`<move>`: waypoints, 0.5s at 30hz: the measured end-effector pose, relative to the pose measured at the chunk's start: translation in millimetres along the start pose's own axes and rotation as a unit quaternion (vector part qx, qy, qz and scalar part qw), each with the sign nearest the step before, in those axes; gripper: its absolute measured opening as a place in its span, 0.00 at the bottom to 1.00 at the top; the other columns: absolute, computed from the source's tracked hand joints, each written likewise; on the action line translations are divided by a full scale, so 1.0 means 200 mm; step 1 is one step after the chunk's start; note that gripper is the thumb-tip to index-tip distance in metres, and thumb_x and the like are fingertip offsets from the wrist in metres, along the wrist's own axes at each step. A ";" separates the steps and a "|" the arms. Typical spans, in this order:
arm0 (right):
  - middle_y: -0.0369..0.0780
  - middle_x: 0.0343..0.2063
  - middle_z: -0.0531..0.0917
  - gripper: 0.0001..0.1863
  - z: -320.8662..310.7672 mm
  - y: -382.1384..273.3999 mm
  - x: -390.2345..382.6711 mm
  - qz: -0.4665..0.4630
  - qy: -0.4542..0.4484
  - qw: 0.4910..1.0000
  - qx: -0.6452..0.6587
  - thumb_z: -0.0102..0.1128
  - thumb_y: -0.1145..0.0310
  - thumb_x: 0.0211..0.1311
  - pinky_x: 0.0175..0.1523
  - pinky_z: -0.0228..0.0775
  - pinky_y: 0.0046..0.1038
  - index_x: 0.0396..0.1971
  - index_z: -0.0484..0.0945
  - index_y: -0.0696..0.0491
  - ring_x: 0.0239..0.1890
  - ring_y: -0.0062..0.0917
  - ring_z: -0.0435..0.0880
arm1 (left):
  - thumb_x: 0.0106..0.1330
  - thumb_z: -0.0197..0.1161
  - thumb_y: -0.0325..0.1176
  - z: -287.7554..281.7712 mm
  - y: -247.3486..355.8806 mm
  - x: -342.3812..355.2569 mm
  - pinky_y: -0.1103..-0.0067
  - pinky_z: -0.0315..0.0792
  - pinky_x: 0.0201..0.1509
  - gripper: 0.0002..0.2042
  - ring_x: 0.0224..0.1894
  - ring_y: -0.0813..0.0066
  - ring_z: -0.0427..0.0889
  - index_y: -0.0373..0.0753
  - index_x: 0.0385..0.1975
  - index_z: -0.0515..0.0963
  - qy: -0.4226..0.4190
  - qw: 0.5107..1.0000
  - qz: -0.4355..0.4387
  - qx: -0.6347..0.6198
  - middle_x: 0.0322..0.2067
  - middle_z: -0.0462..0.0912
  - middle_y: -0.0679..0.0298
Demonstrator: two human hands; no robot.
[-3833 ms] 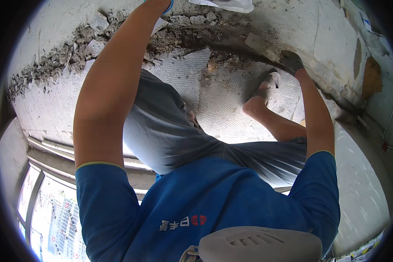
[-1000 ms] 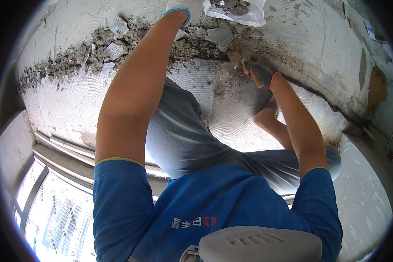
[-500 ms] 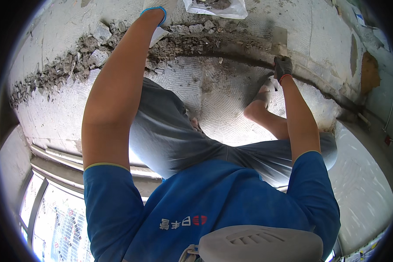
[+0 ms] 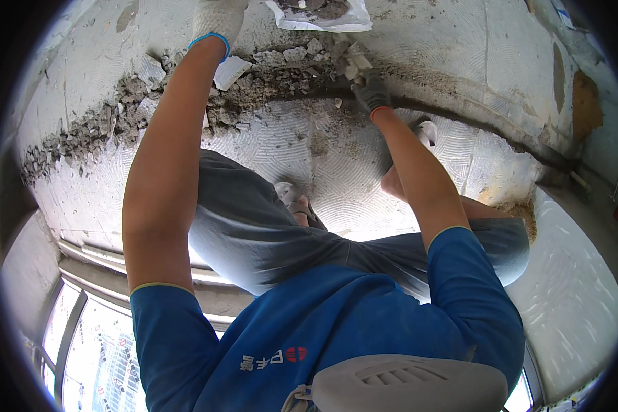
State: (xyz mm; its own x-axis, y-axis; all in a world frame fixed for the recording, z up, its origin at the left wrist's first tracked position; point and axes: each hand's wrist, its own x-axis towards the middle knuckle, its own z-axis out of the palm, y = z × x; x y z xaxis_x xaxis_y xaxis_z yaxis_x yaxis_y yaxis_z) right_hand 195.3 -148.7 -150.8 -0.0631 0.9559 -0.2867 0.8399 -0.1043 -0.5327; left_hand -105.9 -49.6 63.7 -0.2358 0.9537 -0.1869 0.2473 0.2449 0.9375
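Observation:
My right hand [image 4: 372, 93], in a dark grey glove with a red cuff, is closed round a flat-bladed trowel [image 4: 356, 66]. The blade lies in the loose rubble at the edge of a groove [image 4: 419, 106] cut in the floor; motion smears its outline. At the top edge is my left hand [image 4: 218, 20] in a whitish glove with a blue cuff. Its fingers run out of view, so what they touch is hidden. Just beyond the trowel sits an open white plastic bag [image 4: 323, 27] with grey rubble in it.
Broken concrete and dirt [image 4: 117, 113] run in a band along the groove to the left. A pale, flat chunk [image 4: 231, 73] lies near my left wrist. My bent legs [image 4: 254, 213] and shoes [image 4: 292, 196] are on the near side. A window [image 4: 96, 343] is at lower left.
My right hand has swept left along the groove with the trowel, toward the rubble below the white bag. My left hand has shifted slightly left, showing more of its glove.

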 end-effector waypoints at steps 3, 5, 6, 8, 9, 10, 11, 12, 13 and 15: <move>0.45 0.32 0.80 0.15 0.06 -0.15 -0.19 -0.144 0.117 0.982 -0.033 0.60 0.67 0.49 0.41 0.73 0.36 0.39 0.72 0.52 0.37 0.40 0.80 | 0.56 0.63 0.41 -0.06 -0.11 0.03 0.83 0.69 0.34 0.16 0.28 0.82 0.74 0.36 0.40 0.77 0.002 1.000 -0.010 -0.007 0.26 0.77 0.68; 0.45 0.30 0.80 0.09 -0.08 -0.23 -0.21 -0.181 -0.030 0.974 -0.137 0.54 0.68 0.52 0.40 0.73 0.37 0.35 0.72 0.52 0.36 0.39 0.80 | 0.51 0.68 0.45 -0.09 -0.15 0.02 0.84 0.71 0.41 0.22 0.33 0.81 0.77 0.36 0.41 0.79 0.028 0.999 -0.018 -0.006 0.31 0.80 0.67; 0.45 0.30 0.80 0.09 -0.19 -0.21 -0.16 -0.177 -0.023 0.974 -0.141 0.54 0.68 0.52 0.40 0.73 0.37 0.35 0.72 0.52 0.36 0.39 0.80 | 0.51 0.68 0.45 -0.08 -0.13 0.03 0.84 0.71 0.41 0.22 0.33 0.81 0.77 0.36 0.41 0.79 0.023 1.000 -0.011 -0.010 0.31 0.80 0.67; 0.45 0.30 0.80 0.08 -0.49 -0.04 -0.04 -0.253 -0.103 0.926 -0.262 0.49 0.69 0.54 0.38 0.73 0.38 0.34 0.72 0.51 0.36 0.36 0.80 | 0.55 0.64 0.44 -0.03 -0.11 0.04 0.83 0.69 0.34 0.19 0.28 0.84 0.73 0.37 0.40 0.80 0.033 0.999 -0.017 0.006 0.26 0.79 0.69; 0.46 0.30 0.80 0.08 -0.65 0.02 0.02 -0.289 -0.093 0.909 -0.286 0.50 0.68 0.53 0.37 0.73 0.38 0.34 0.72 0.51 0.35 0.37 0.80 | 0.55 0.64 0.44 -0.02 -0.10 0.05 0.83 0.69 0.34 0.19 0.28 0.84 0.73 0.37 0.40 0.80 0.028 1.000 -0.014 0.005 0.26 0.79 0.69; 0.46 0.29 0.80 0.09 -0.83 0.09 0.07 -0.320 -0.083 0.890 -0.314 0.51 0.67 0.52 0.36 0.72 0.38 0.34 0.73 0.50 0.34 0.38 0.80 | 0.55 0.64 0.44 0.00 -0.09 0.06 0.84 0.68 0.33 0.19 0.27 0.84 0.72 0.37 0.40 0.80 0.034 0.999 -0.014 -0.002 0.25 0.78 0.70; 0.47 0.28 0.79 0.08 -1.01 0.12 0.11 -0.326 -0.074 0.902 -0.272 0.50 0.67 0.53 0.36 0.72 0.38 0.34 0.74 0.50 0.32 0.38 0.80 | 0.55 0.64 0.44 0.00 -0.09 0.07 0.84 0.68 0.32 0.18 0.26 0.84 0.71 0.36 0.40 0.80 0.043 0.999 -0.017 -0.005 0.24 0.77 0.70; 0.48 0.27 0.79 0.08 -1.14 0.15 0.15 -0.334 -0.064 0.912 -0.228 0.50 0.68 0.53 0.35 0.72 0.37 0.33 0.74 0.51 0.31 0.38 0.79 | 0.55 0.64 0.44 -0.02 -0.10 0.07 0.84 0.68 0.32 0.18 0.26 0.84 0.71 0.36 0.40 0.80 0.041 0.999 -0.014 -0.005 0.24 0.77 0.70; 0.47 0.24 0.78 0.08 -1.21 0.20 0.20 -0.210 -0.072 0.941 -0.255 0.49 0.67 0.55 0.33 0.71 0.35 0.32 0.74 0.51 0.27 0.36 0.79 | 0.56 0.65 0.43 -0.03 -0.11 0.09 0.85 0.70 0.33 0.18 0.27 0.84 0.73 0.36 0.40 0.80 0.039 0.999 -0.024 -0.009 0.27 0.79 0.69; 0.45 0.21 0.78 0.08 -1.34 0.34 0.29 -0.085 -0.074 0.954 -0.277 0.49 0.66 0.56 0.30 0.71 0.34 0.31 0.74 0.52 0.24 0.33 0.78 | 0.57 0.64 0.40 -0.02 -0.07 0.09 0.85 0.71 0.35 0.17 0.29 0.84 0.74 0.35 0.41 0.79 0.043 0.998 -0.046 0.003 0.31 0.80 0.67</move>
State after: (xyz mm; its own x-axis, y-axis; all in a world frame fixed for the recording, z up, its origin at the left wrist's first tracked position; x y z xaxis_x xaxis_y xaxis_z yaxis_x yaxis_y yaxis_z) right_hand 394.0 -26.3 9.1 -0.2637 0.8932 -0.3643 0.9645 0.2483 -0.0894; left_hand -117.1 -36.4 48.2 -0.3377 0.9084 -0.2464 0.2266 0.3325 0.9155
